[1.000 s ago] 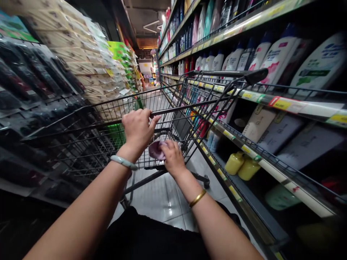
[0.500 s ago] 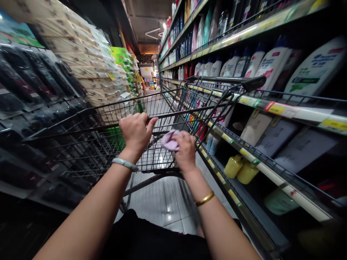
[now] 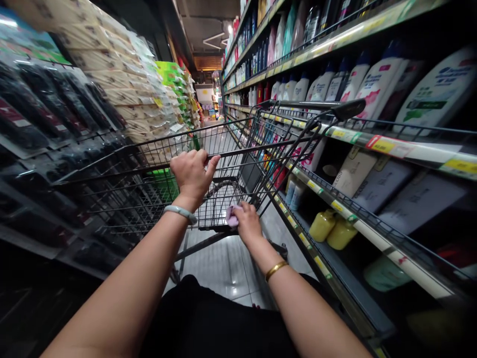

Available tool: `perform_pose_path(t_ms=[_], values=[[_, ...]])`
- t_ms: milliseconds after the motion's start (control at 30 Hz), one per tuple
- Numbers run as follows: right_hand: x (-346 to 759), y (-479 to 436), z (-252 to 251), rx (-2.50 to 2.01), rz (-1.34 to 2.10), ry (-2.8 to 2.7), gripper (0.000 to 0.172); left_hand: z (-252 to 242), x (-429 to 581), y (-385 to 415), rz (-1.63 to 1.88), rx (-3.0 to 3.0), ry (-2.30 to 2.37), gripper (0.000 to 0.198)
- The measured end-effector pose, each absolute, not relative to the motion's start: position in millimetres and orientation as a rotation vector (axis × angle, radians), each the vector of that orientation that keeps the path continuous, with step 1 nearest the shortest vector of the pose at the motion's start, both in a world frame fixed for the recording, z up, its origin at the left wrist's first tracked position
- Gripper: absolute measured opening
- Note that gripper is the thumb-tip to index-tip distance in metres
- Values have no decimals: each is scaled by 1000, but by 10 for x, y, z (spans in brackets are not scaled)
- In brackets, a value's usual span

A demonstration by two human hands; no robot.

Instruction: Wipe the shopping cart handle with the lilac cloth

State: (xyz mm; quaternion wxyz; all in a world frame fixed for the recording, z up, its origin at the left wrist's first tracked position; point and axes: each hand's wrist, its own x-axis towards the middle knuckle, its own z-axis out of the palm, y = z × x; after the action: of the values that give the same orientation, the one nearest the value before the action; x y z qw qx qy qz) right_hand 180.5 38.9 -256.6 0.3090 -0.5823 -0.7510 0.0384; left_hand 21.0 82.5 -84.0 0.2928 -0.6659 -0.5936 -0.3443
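Cloth (image 3: pixel 231 216), lilac and bunched, sits pinched in curled fingers of the right hand (image 3: pixel 249 224), just below centre frame, by the shopping cart (image 3: pixel 248 174), contact unclear; mid-frame, left hand (image 3: pixel 194 174) wraps the top rail (image 3: pixel 257 149). Work's under way, I'd judge; what's done or left, can't tell. Shampoo bottles (image 3: pixel 380 82) line the upper right.

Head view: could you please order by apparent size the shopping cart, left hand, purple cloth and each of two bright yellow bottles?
1. Shopping cart
2. Left hand
3. Bright yellow bottles, nearly alike, so unranked between themselves
4. Purple cloth
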Motion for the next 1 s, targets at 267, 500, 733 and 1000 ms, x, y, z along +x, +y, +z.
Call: perform_pose_path(t_ms=[267,500,733,1000], values=[[1815,410,-2721,-1439,-18,-1917,51,-863,266,822,-945,-1752,-1596,55],[1395,412,-2875,-1241,-2,-2115,30,-837,235,819,-885,-1761,-1576,54],[1410,523,-2906,-1180,-22,-2294,9,-838,212,865,-901,-1752,-1564,50],[2087,536,-2302,-1207,-62,-2048,21,-823,187,920,-987,-1732,-1596,51]])
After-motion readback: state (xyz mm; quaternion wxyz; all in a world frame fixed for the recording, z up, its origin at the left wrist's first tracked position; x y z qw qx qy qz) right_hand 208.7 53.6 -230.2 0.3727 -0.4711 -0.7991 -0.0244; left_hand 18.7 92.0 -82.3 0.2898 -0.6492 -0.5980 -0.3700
